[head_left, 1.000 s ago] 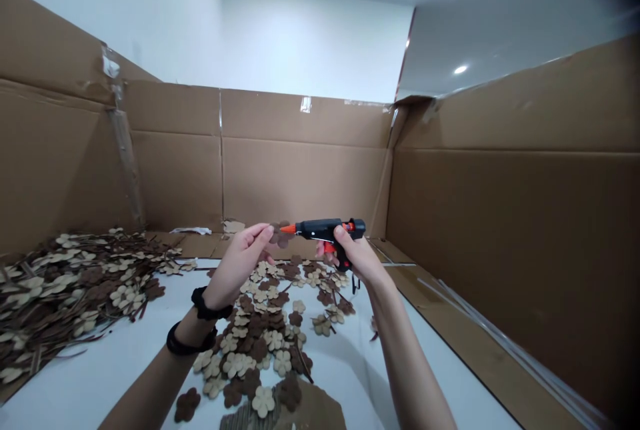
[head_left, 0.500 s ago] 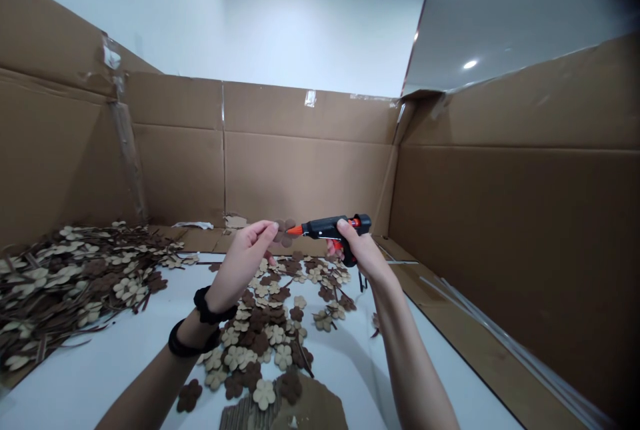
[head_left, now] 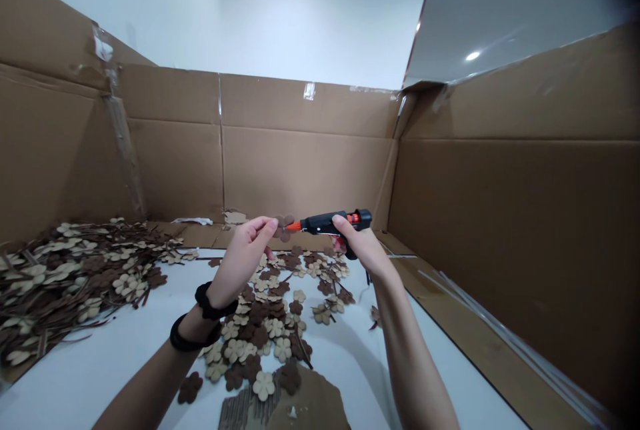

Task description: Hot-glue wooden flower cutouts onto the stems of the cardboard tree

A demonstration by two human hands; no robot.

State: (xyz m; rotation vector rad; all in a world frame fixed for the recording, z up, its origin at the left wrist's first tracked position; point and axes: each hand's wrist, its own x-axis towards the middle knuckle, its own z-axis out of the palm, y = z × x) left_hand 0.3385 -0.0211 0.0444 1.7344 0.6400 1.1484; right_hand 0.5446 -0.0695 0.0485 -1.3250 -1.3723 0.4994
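Observation:
My right hand [head_left: 361, 243] is wrapped round the handle of a black hot glue gun [head_left: 325, 223] with an orange nozzle, which points to the left. Between the thumb and finger of my left hand [head_left: 250, 243] is a brown flower cutout [head_left: 285, 229], held up in the air. The nozzle tip meets the middle of this flower, as far as I can see. Below both hands, many loose beige and brown flower cutouts [head_left: 260, 323] lie spread over the white table [head_left: 350, 363].
A large heap of flower pieces with thin stems [head_left: 85, 283] lies at the left. Clear glue sticks [head_left: 500, 337] rest along the right edge. A torn cardboard piece [head_left: 310, 403] lies at the front. Tall cardboard walls [head_left: 310, 163] enclose the table.
The glue gun has tilted slightly, and my right-hand fingers have shifted on its trigger side. The flower stays in my left hand at the nozzle. The view has shifted a little.

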